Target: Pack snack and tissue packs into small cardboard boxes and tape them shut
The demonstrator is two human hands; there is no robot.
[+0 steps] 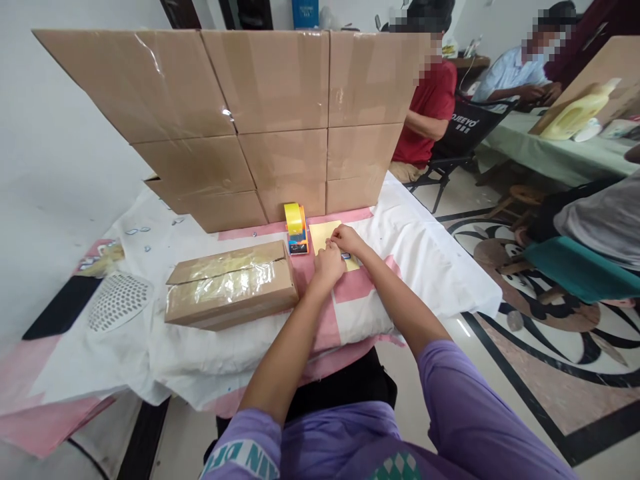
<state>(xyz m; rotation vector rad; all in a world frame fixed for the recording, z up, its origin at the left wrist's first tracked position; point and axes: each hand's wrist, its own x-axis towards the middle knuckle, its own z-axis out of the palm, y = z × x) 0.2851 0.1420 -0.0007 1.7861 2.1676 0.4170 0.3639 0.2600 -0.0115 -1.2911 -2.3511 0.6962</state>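
Observation:
My left hand (327, 265) and my right hand (345, 239) meet over a pale yellow paper sheet (323, 233) lying on the cloth-covered table (425, 260). Both hands have their fingers curled and pinched together at the sheet. A small dark object (346, 256) peeks out between them; what it is I cannot make out. An orange and yellow tape dispenser (296, 229) stands just left of the sheet. A taped brown cardboard box (231, 285) lies to the left of my left forearm.
A wall of stacked cardboard boxes (260, 113) stands behind the work spot. A white perforated object (119, 301) and a black flat item (63, 307) lie far left. A person in a red shirt (430, 110) sits behind right; another person (520, 70) sits at a green-covered table (550, 157).

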